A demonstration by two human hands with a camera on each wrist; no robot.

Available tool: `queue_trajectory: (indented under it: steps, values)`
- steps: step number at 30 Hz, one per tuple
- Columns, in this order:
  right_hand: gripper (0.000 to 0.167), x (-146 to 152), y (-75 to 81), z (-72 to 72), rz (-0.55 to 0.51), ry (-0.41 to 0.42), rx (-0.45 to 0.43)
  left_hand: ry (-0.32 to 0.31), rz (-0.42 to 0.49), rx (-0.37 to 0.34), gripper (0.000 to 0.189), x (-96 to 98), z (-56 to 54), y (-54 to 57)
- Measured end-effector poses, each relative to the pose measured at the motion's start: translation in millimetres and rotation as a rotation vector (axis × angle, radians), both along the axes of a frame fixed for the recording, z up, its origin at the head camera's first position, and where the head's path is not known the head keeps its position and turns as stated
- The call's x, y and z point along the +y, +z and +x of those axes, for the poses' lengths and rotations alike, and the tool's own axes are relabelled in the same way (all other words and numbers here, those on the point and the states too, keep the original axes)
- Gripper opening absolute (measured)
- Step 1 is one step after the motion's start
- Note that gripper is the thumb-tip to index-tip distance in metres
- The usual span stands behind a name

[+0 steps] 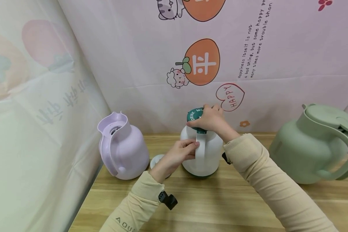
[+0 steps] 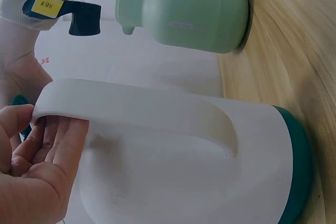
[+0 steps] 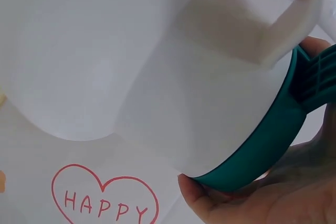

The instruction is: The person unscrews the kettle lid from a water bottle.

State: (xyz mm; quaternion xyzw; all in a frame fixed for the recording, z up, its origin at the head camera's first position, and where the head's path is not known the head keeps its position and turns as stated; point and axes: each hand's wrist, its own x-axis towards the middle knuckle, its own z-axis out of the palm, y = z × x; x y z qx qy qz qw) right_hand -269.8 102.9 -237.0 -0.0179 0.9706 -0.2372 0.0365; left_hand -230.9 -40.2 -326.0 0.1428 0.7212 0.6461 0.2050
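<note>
A white vacuum jug point(image 1: 211, 158) with a dark green base point(image 2: 300, 171) stands upright on the table. My left hand point(image 1: 181, 150) pinches the upper part of its white handle point(image 2: 131, 103), thumb on one side and fingers curled under the other. Over the jug's mouth sits a dark green lid point(image 1: 193, 116) with white lettering. My right hand point(image 1: 210, 118) grips this lid from above, thumb and fingers spread around its rim. From the right wrist view, fingertips point(image 3: 191, 190) press at the lid's edge, where it meets the white neck.
To the left stands a lilac jug point(image 1: 131, 154), its mouth uncovered. Partly behind my left wrist, a small white round piece point(image 1: 156, 159) lies on the wooden table point(image 1: 203, 206). A pale green jug point(image 1: 298, 148) with its lid on stands at right. A printed cloth point(image 1: 150, 106) hangs behind.
</note>
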Motion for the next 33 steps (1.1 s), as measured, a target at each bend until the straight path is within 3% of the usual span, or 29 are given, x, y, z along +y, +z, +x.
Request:
queue_trajectory:
  steps: [10, 33]
  values:
    - [0.090, 3, 0.0, -3.7, 0.065, 0.049, 0.031, -0.001, 0.045, 0.016, 0.038, 1.2, 0.1, -3.5]
    - [0.091, 13, 3.7, -13.7, 0.149, 0.192, 0.004, 0.009, 0.004, 0.050, 0.036, 10.5, 1.6, -2.2]
